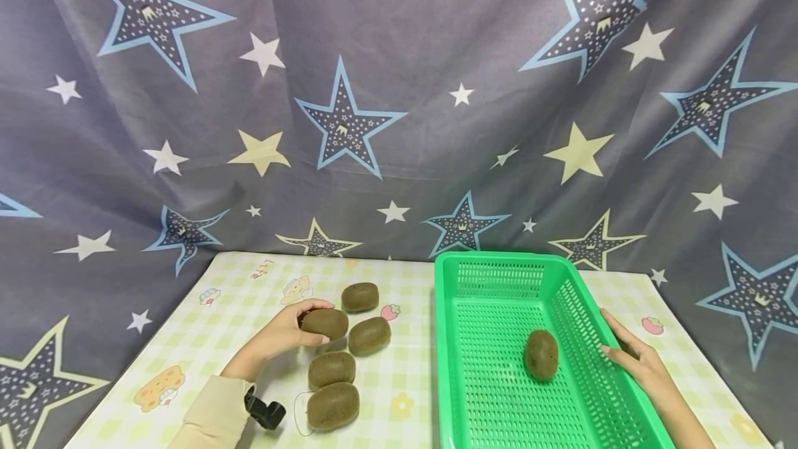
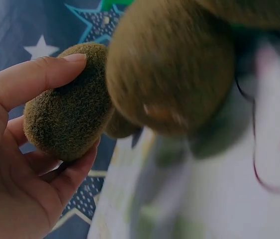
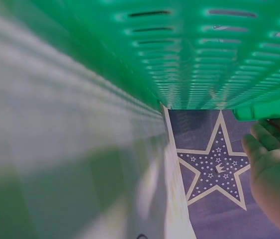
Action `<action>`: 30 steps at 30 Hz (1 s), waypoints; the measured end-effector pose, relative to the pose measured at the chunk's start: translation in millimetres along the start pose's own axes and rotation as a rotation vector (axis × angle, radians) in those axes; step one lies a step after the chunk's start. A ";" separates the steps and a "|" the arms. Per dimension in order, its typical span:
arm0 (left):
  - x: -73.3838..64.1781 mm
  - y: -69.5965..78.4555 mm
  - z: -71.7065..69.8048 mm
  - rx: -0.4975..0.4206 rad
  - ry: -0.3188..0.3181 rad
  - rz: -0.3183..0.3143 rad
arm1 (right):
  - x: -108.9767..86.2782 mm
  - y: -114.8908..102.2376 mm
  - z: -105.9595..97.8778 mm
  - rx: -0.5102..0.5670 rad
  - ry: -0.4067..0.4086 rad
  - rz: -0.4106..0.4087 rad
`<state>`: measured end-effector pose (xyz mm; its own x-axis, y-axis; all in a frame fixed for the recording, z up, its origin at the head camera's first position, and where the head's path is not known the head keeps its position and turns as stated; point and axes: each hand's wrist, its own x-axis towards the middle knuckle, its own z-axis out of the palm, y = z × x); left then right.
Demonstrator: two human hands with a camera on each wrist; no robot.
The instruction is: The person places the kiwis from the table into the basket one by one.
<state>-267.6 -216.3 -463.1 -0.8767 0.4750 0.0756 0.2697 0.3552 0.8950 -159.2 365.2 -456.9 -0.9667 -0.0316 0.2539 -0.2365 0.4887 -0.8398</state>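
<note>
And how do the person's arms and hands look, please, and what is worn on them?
On the person's left, a plain pale beige sleeve ends near the wrist, where a small black device sits. The left hand and right hand wear no gloves; the right forearm shows no sleeve in view.

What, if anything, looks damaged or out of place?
Nothing stands out: the left hand holds one kiwi, four kiwis lie on the tablecloth, a sixth kiwi in the green basket, and no clear damage shows.
</note>
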 end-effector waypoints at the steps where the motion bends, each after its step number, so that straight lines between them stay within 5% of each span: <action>1: 0.8 2.7 1.4 -0.010 -0.004 0.006 | 0.0 0.1 -0.1 0.001 0.001 0.002; 30: 16.2 55.5 44.2 -0.075 -0.045 0.067 | -2.0 -0.1 1.1 0.042 0.009 -0.036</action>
<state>-249.2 -153.3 -431.6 -0.8382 0.5324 0.1180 0.2951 0.2610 0.9191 -157.3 364.3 -457.8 -0.9567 -0.0404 0.2882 -0.2749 0.4503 -0.8495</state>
